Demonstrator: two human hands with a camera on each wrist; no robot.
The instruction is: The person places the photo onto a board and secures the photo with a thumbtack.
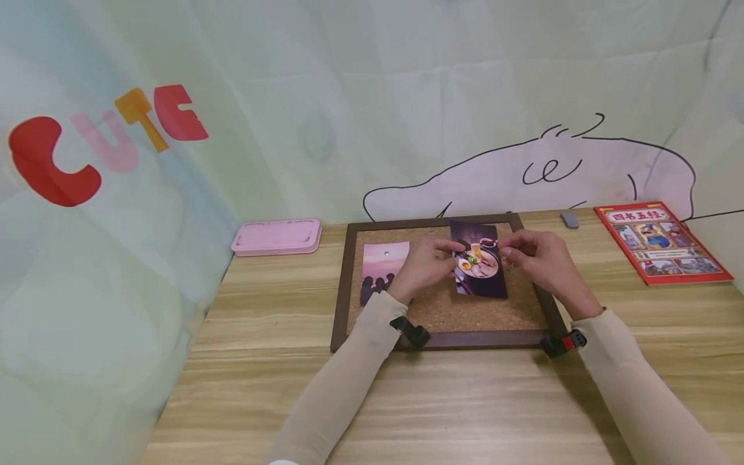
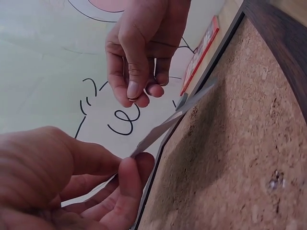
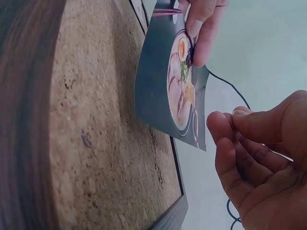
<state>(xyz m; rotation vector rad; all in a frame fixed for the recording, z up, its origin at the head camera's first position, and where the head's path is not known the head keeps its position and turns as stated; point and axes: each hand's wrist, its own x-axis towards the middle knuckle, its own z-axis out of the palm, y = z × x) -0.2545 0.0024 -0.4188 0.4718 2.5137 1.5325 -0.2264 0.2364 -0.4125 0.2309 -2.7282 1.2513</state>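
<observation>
A photo card of a noodle bowl is pinched at its left edge by my left hand. It is tilted up off the cork board, as the right wrist view shows. Just beyond the card's right edge, my right hand pinches a tiny thumbtack between thumb and forefinger; the fingertips hide most of it. A pink sunset photo lies on the left of the board, with a silver tack near its top. My left forearm covers its lower right corner.
The board's dark wooden frame lies on a wood-grain table. A pink case stands at the back left. A small grey block and a red picture book are to the right. A printed curtain hangs behind.
</observation>
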